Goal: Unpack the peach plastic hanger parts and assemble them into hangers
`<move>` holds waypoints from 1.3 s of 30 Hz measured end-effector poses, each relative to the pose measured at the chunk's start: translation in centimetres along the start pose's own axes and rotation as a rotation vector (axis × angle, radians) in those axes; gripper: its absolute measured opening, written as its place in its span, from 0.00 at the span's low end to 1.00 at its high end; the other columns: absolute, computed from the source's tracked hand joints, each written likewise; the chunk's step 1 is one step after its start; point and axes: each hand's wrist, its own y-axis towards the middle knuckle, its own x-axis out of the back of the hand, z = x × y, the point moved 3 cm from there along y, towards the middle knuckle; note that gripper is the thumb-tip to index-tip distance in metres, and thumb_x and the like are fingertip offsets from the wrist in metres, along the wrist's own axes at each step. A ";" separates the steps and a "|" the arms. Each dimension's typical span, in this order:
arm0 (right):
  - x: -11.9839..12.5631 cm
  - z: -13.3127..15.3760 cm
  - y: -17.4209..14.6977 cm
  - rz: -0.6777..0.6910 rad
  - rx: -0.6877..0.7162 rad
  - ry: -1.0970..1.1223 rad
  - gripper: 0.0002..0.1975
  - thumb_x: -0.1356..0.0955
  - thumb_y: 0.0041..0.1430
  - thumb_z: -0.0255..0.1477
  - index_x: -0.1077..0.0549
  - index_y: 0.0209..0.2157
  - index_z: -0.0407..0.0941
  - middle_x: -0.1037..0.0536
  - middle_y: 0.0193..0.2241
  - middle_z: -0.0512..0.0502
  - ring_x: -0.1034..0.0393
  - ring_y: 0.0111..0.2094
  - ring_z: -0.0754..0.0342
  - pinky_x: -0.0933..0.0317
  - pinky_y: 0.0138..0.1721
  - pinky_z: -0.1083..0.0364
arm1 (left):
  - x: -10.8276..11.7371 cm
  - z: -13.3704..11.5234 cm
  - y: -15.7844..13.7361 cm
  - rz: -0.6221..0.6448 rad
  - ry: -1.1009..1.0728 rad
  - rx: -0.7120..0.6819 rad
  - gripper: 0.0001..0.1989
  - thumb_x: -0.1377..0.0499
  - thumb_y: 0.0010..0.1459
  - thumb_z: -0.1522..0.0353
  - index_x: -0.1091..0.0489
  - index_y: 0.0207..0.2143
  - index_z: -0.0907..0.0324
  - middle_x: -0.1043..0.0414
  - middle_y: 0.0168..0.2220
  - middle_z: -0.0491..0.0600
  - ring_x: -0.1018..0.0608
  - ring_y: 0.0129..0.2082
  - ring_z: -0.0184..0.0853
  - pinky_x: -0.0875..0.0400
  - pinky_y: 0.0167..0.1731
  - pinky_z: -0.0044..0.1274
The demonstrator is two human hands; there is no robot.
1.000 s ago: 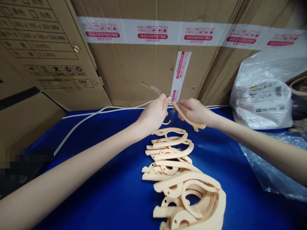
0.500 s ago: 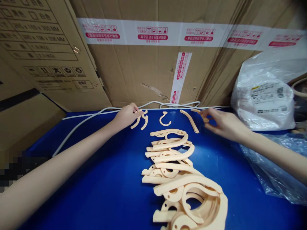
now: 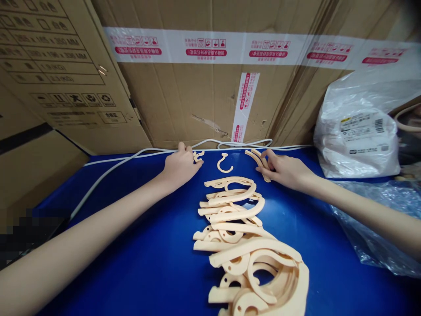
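At the back of the blue surface, my left hand point(image 3: 180, 170) has its fingers closed on small beige curved hanger pieces point(image 3: 198, 156), which it mostly hides. My right hand point(image 3: 285, 170) pinches a slim curved hanger arm point(image 3: 265, 162), right beside another such arm point(image 3: 255, 157). Between my hands lies a loose beige hanger hook point(image 3: 225, 164), touched by neither. Closer to me, a long row of folded beige plastic hangers point(image 3: 235, 218) overlaps in a pile point(image 3: 289, 254) toward the bottom of the view.
Cardboard boxes point(image 3: 184, 101) stand along the back, with a white cable point(image 3: 144, 151) at their foot. A white plastic-wrapped package point(image 3: 358, 136) sits at right, above a clear plastic bag point(image 3: 365, 219). Another printed box point(image 3: 72, 83) rises at left.
My right hand has moved left, bringing the curved arm beside the other one. My left hand has shifted slightly right and down, covering more of the small pieces.
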 end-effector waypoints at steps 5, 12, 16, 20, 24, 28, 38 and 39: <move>0.4 1.1 0.8 0.036 -0.004 -0.117 0.20 0.41 0.64 0.39 0.38 0.52 0.42 0.20 0.34 0.40 0.25 0.31 0.44 0.50 0.25 0.55 | 0.2 0.0 0.2 -0.021 0.009 -0.007 0.20 0.51 0.62 0.67 0.36 0.53 0.70 0.31 0.48 0.64 0.24 0.46 0.51 0.29 0.40 0.33; 2.7 4.0 0.2 -0.182 0.172 -0.087 0.21 0.42 0.66 0.44 0.29 0.46 0.42 0.22 0.38 0.38 0.26 0.37 0.46 0.43 0.31 0.54 | 0.8 -0.5 -0.2 -0.008 0.007 -0.070 0.19 0.49 0.61 0.70 0.37 0.54 0.67 0.31 0.48 0.62 0.25 0.48 0.50 0.30 0.43 0.33; 2.0 6.6 -0.2 -0.018 0.451 0.177 0.16 0.38 0.65 0.40 0.25 0.41 0.45 0.24 0.42 0.43 0.29 0.43 0.49 0.39 0.40 0.54 | 0.7 -0.2 0.1 0.021 -0.062 -0.172 0.18 0.47 0.59 0.72 0.35 0.52 0.63 0.32 0.50 0.58 0.25 0.48 0.45 0.32 0.47 0.30; 1.4 7.4 -0.2 0.045 0.471 0.271 0.09 0.36 0.63 0.31 0.26 0.39 0.43 0.25 0.41 0.42 0.29 0.41 0.51 0.39 0.41 0.54 | 0.7 0.7 0.8 0.039 -0.169 -0.251 0.19 0.44 0.59 0.69 0.35 0.53 0.60 0.32 0.51 0.53 0.24 0.44 0.38 0.33 0.46 0.26; 1.5 7.0 -0.1 0.053 0.414 0.466 0.08 0.35 0.60 0.30 0.28 0.38 0.42 0.25 0.32 0.47 0.32 0.31 0.55 0.40 0.34 0.56 | 1.7 0.6 0.6 -0.049 -0.299 -0.220 0.19 0.45 0.61 0.61 0.32 0.51 0.61 0.31 0.50 0.54 0.24 0.41 0.39 0.33 0.43 0.28; 2.4 6.0 0.4 0.012 0.298 0.858 0.13 0.34 0.60 0.36 0.28 0.41 0.41 0.28 0.27 0.50 0.36 0.26 0.58 0.43 0.26 0.58 | 1.9 -1.0 -0.4 0.200 -0.889 -0.108 0.25 0.51 0.62 0.51 0.25 0.41 0.60 0.23 0.40 0.53 0.24 0.35 0.36 0.34 0.31 0.23; 6.9 4.4 0.6 -0.299 0.084 0.946 0.12 0.37 0.63 0.36 0.28 0.33 0.44 0.26 0.26 0.49 0.32 0.27 0.54 0.40 0.27 0.56 | 5.0 -4.0 0.3 0.191 -1.694 0.011 0.06 0.41 0.57 0.71 0.26 0.32 0.65 0.27 0.31 0.48 0.30 0.27 0.24 0.37 0.29 0.18; 7.5 4.3 0.5 -0.357 0.101 0.834 0.13 0.38 0.64 0.37 0.27 0.34 0.44 0.26 0.26 0.49 0.32 0.27 0.54 0.41 0.27 0.56 | 5.6 -4.2 0.5 0.137 -1.671 -0.021 0.07 0.43 0.59 0.71 0.27 0.31 0.65 0.29 0.29 0.47 0.31 0.26 0.24 0.37 0.28 0.18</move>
